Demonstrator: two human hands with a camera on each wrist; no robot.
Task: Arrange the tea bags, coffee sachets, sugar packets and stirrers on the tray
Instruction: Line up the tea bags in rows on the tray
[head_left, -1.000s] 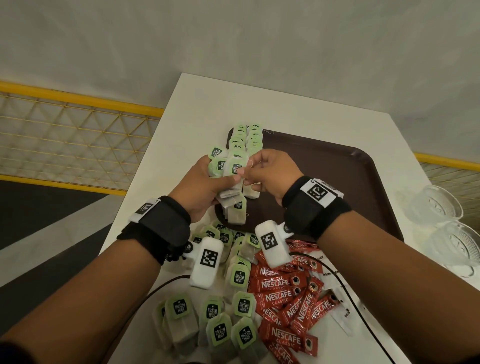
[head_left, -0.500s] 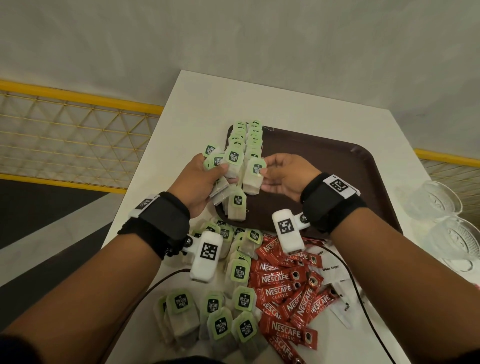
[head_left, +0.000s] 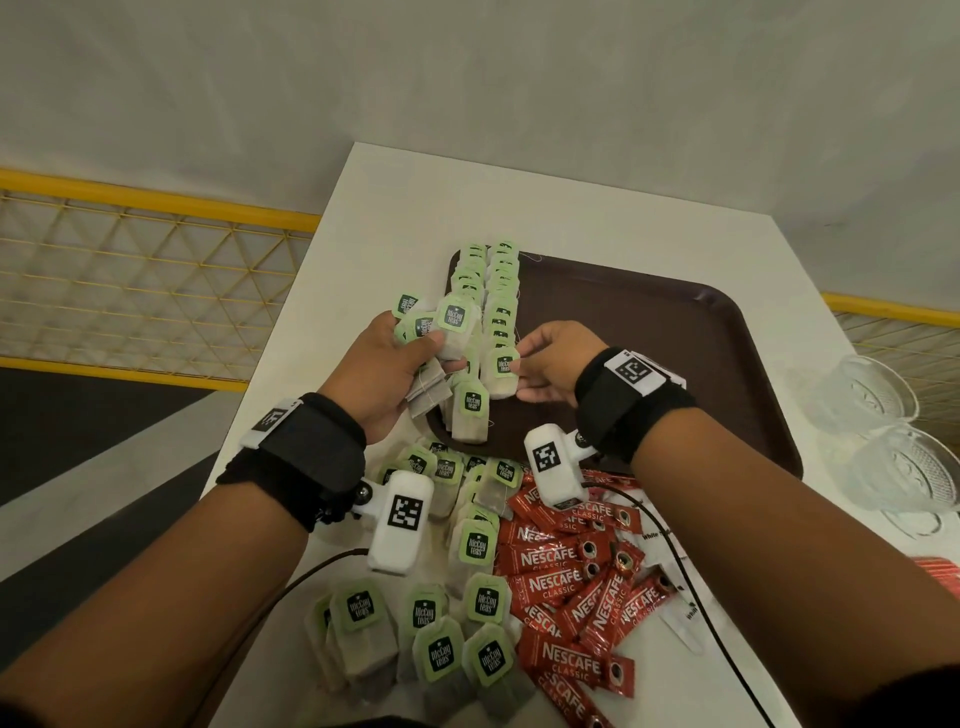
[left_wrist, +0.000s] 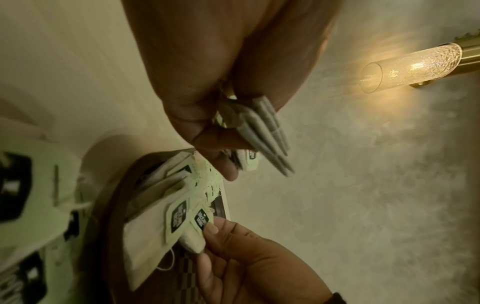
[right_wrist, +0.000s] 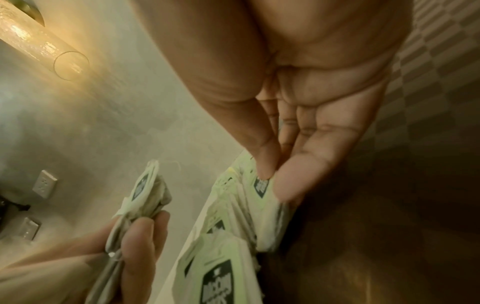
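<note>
While the head view hides the pinch, the right wrist view shows the right hand (right_wrist: 298, 127) gripping a papery tea bag (head_left: 503, 371) over the brown tray (head_left: 727, 332); the left hand (head_left: 382, 371) clutches a tea bag bundle (head_left: 449, 332).

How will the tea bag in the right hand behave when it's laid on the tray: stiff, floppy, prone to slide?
Probably floppy: the tea bag hangs limp from the tag that the right hand pinches. Likely very light, since two fingertips carry it. It may shift or overlap badly, because the rows on the tray are tightly shingled, and a loose string could snag.
</note>
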